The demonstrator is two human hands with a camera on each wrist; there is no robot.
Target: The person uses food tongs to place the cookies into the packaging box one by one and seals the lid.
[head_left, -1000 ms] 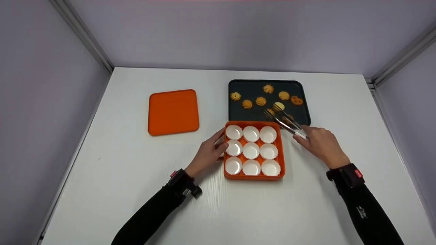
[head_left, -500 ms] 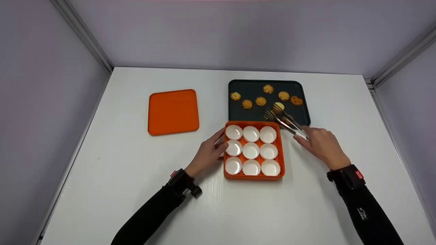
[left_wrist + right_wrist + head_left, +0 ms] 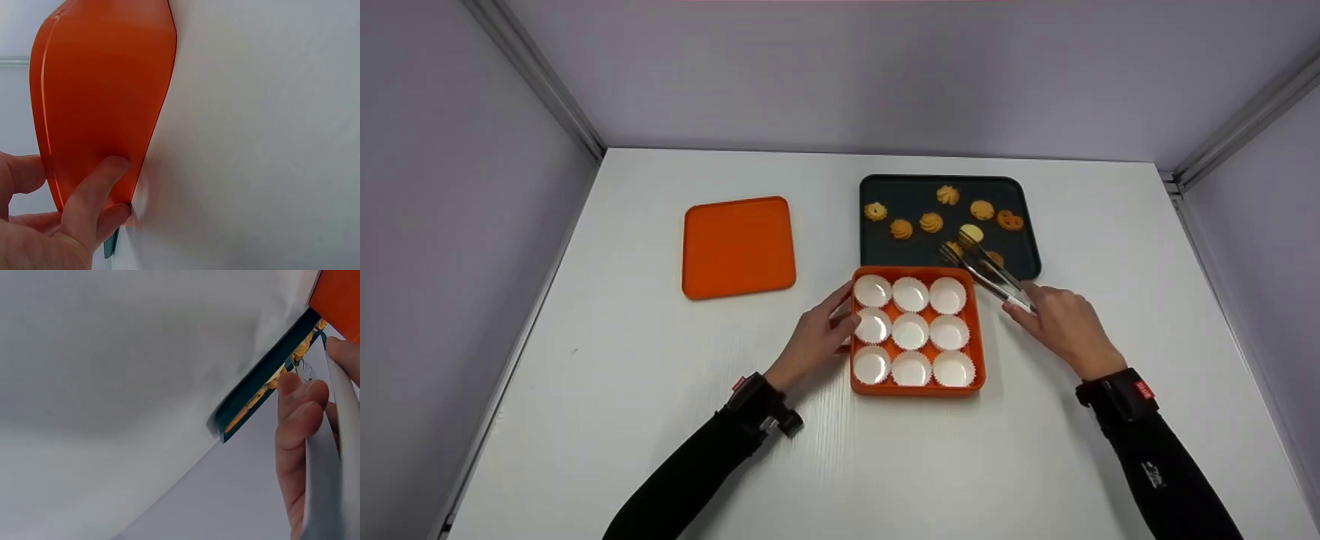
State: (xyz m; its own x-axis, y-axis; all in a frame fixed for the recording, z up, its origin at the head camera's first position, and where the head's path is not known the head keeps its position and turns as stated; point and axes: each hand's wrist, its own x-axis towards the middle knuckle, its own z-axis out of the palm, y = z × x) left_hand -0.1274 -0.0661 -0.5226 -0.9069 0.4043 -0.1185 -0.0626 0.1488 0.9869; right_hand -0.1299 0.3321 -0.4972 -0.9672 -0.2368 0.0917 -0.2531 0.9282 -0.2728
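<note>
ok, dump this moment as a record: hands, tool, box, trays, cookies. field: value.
left_hand: left hand grips left wall of orange box
right_hand: right hand holds metal tongs
tool: tongs, tips apart, at cookies on dark tray; contact unclear
box: orange, on white table; white cups in three rows of three
dark_tray: dark tray beyond box, near edge partly hidden by it
cookies: several cookies, mixed shapes; pretzel near right edge
orange_tray: flat orange square, left of box
</note>
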